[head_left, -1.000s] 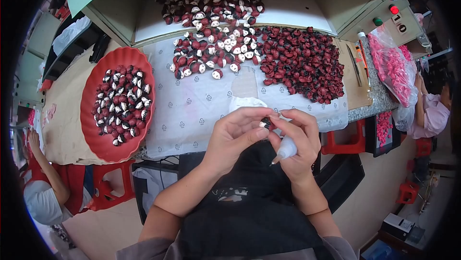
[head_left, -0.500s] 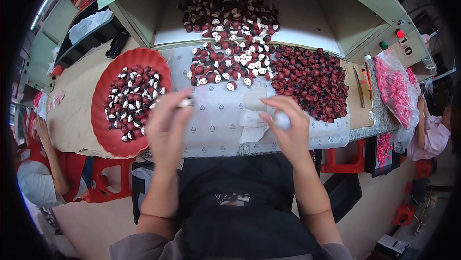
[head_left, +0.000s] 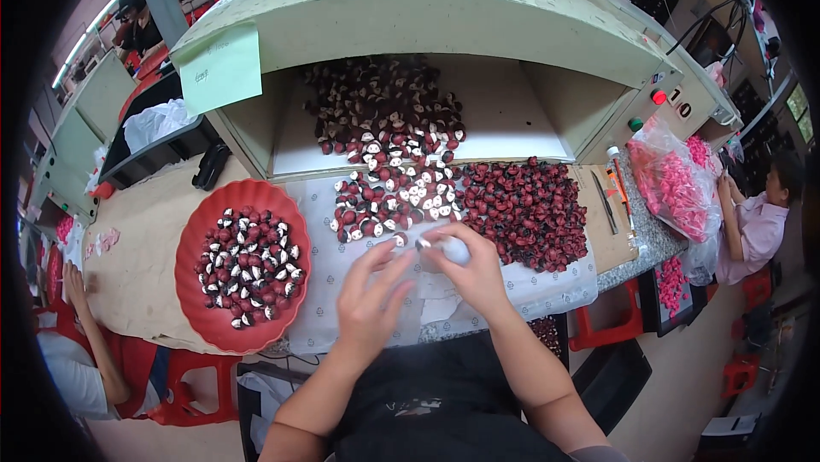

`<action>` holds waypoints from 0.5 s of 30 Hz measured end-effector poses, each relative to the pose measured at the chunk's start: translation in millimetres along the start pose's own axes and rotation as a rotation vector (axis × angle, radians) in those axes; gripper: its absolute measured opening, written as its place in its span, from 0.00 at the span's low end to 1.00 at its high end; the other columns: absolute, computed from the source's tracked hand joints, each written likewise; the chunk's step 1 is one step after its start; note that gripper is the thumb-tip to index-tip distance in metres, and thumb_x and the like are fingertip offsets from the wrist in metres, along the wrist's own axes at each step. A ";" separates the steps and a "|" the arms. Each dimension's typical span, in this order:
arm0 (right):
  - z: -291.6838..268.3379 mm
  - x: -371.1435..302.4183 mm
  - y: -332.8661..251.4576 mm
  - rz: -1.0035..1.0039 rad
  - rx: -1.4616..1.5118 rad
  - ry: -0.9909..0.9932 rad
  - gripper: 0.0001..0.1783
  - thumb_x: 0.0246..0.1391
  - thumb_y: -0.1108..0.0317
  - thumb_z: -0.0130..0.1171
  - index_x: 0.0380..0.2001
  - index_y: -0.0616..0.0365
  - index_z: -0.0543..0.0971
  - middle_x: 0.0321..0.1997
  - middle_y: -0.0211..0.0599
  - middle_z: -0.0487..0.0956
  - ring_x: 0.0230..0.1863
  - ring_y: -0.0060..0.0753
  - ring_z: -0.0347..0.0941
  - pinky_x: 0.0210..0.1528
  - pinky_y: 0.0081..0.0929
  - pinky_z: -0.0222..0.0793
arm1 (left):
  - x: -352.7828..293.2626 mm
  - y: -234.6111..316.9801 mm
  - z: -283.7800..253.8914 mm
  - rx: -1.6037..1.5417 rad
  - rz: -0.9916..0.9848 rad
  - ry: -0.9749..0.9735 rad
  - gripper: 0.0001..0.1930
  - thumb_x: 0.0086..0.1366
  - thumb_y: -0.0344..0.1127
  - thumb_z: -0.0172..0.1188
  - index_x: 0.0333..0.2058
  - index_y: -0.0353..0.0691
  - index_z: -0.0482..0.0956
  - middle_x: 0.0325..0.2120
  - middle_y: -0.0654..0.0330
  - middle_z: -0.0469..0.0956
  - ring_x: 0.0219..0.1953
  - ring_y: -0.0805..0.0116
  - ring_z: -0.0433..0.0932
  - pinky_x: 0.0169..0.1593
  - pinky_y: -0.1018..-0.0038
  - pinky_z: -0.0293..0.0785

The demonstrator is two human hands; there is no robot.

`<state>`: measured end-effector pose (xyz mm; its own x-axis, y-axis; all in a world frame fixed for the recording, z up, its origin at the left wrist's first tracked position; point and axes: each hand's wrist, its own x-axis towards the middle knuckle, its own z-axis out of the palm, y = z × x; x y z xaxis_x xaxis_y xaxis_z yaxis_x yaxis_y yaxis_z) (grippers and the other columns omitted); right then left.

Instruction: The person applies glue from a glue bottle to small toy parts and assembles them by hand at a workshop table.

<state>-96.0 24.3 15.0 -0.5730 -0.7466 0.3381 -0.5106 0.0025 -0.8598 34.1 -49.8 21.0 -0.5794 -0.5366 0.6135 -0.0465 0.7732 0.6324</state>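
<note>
My left hand is over the pale printed sheet, its fingers spread. Just beyond its fingertips is a small white-faced figure piece. My right hand curls around a pale rounded object, mostly hidden by the fingers. At its fingertips sits a small black-and-white piece; whether it is pinched or only touched I cannot tell. Behind both hands lies a heap of dark red, black and white figure pieces. A scalloped red bowl at left holds more such pieces.
Right of the heap are many dark red pieces. Tweezers and an orange pen-like tool lie beyond them. A green open-fronted cabinet rises at the back. Plastic bags of pink pieces and another person are at right.
My left hand has moved right, away from the red bowl, and no longer shows the piece it held. My right hand has come closer to it. The view has tilted up.
</note>
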 end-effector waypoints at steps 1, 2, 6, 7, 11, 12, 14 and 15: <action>-7.0 -7.1 -10.2 0.086 0.247 -0.021 0.09 0.37 0.78 0.58 0.27 0.61 0.72 0.27 0.33 0.73 0.32 0.25 0.70 0.33 0.20 0.64 | 1.0 5.4 11.8 -0.042 0.042 0.022 0.17 0.41 0.22 0.60 0.34 0.37 0.74 0.30 0.55 0.73 0.33 0.63 0.73 0.35 0.74 0.70; -9.4 -16.6 -13.9 0.090 0.242 -0.020 0.09 0.37 0.78 0.58 0.27 0.61 0.72 0.27 0.33 0.73 0.32 0.25 0.70 0.33 0.20 0.64 | 1.5 6.6 19.7 -0.084 0.084 0.040 0.17 0.40 0.22 0.60 0.35 0.37 0.74 0.29 0.55 0.73 0.32 0.64 0.73 0.34 0.74 0.70; -18.1 -45.9 -15.4 0.195 0.505 0.094 0.11 0.38 0.78 0.58 0.29 0.61 0.69 0.32 0.32 0.71 0.30 0.18 0.66 0.34 0.16 0.61 | 1.4 7.7 32.4 -0.260 0.240 -0.030 0.16 0.42 0.19 0.57 0.35 0.34 0.73 0.30 0.55 0.73 0.33 0.64 0.73 0.35 0.76 0.70; -21.2 -51.5 -14.4 0.161 0.551 0.124 0.15 0.38 0.79 0.59 0.31 0.61 0.68 0.34 0.34 0.70 0.29 0.18 0.65 0.35 0.15 0.61 | -0.7 8.1 33.5 -0.262 0.227 -0.041 0.16 0.42 0.19 0.57 0.35 0.34 0.73 0.30 0.55 0.73 0.33 0.64 0.73 0.35 0.76 0.70; -45.4 -63.7 -10.4 0.131 0.593 0.211 0.22 0.30 0.83 0.42 0.36 0.57 0.57 0.41 0.43 0.61 0.27 0.26 0.64 0.28 0.20 0.63 | 5.6 20.2 33.6 -1.132 -0.636 -0.165 0.13 0.51 0.21 0.53 0.38 0.30 0.70 0.41 0.56 0.68 0.39 0.67 0.72 0.44 0.76 0.67; -52.1 -65.8 -10.2 0.116 0.563 0.218 0.22 0.29 0.82 0.40 0.35 0.58 0.57 0.41 0.44 0.61 0.27 0.28 0.65 0.27 0.21 0.64 | 9.2 20.4 34.4 -1.224 -0.707 -0.196 0.13 0.52 0.22 0.53 0.39 0.30 0.70 0.40 0.56 0.69 0.40 0.68 0.71 0.44 0.76 0.67; -68.3 -74.2 -12.8 0.082 0.535 0.144 0.20 0.34 0.79 0.43 0.36 0.59 0.57 0.42 0.42 0.58 0.30 0.28 0.63 0.30 0.22 0.62 | 8.8 20.8 34.5 -1.310 -0.792 -0.221 0.14 0.53 0.23 0.52 0.40 0.31 0.69 0.40 0.56 0.69 0.40 0.68 0.71 0.44 0.76 0.67; -71.9 -77.4 -16.5 0.102 0.551 0.159 0.17 0.35 0.79 0.43 0.35 0.61 0.60 0.41 0.42 0.58 0.31 0.28 0.63 0.31 0.22 0.63 | 7.7 22.2 37.0 -1.356 -0.814 -0.253 0.14 0.54 0.25 0.51 0.41 0.32 0.68 0.40 0.56 0.70 0.40 0.68 0.71 0.45 0.76 0.67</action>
<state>-89.4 129.8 30.5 -0.7130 -0.6515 0.2593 -0.0629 -0.3089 -0.9490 -1.5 -24.2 22.2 -0.8826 -0.4626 -0.0841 0.2471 -0.6086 0.7540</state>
